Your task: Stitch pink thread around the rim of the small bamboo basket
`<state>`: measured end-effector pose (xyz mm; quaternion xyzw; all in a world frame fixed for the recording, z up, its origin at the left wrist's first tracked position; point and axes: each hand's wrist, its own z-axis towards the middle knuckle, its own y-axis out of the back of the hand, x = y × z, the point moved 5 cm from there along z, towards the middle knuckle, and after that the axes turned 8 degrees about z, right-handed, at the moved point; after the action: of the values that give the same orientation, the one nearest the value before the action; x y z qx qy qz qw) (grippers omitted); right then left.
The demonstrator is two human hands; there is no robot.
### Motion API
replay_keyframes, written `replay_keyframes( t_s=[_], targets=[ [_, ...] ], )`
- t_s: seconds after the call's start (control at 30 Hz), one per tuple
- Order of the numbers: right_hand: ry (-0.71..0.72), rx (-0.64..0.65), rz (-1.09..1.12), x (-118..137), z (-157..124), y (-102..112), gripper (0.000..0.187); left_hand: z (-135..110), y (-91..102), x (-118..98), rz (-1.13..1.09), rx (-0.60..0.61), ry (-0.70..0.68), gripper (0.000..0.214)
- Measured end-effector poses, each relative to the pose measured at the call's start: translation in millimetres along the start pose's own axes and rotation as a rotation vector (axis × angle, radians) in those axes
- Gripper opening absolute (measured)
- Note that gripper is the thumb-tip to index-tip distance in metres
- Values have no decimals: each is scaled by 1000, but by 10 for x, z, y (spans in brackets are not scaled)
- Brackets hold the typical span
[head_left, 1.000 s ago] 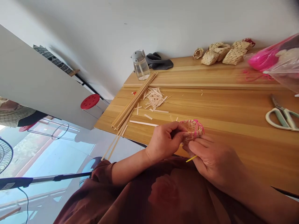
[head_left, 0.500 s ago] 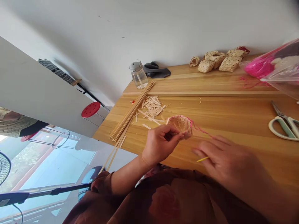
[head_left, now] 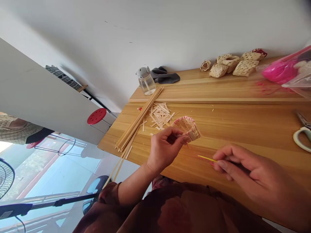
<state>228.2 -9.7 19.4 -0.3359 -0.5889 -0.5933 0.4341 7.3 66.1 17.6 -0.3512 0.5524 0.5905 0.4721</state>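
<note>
Drawn back from the small woven basket [head_left: 194, 133] since a second ago, the right hand [head_left: 247, 171] pinches a yellow needle [head_left: 206, 158], tip jutting left, apart from the basket. The left hand [head_left: 165, 147] clamps the basket's near side between thumb and fingers. Pink stitching [head_left: 190, 119] seems underway; the next move likely calls for a steady rim.

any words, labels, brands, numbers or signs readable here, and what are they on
No text can be read in this view.
Pale patch on the dark pole: too small to tell if it is lettered.
Grey patterned items, upper left: any marks too blurred to read.
Woven basket, thin yellow tool, clear bottle: no lettering can be made out.
</note>
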Motion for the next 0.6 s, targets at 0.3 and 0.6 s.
replay_keyframes(
  t_s=[0.3, 0.6],
  targets=[
    [403, -105, -361, 338, 227, -204, 21, -39, -66, -12, -305, 128, 173, 40],
    [364, -65, -362, 360, 182, -267, 27, -60, -137, 1, -362, 158, 234, 45]
  ],
)
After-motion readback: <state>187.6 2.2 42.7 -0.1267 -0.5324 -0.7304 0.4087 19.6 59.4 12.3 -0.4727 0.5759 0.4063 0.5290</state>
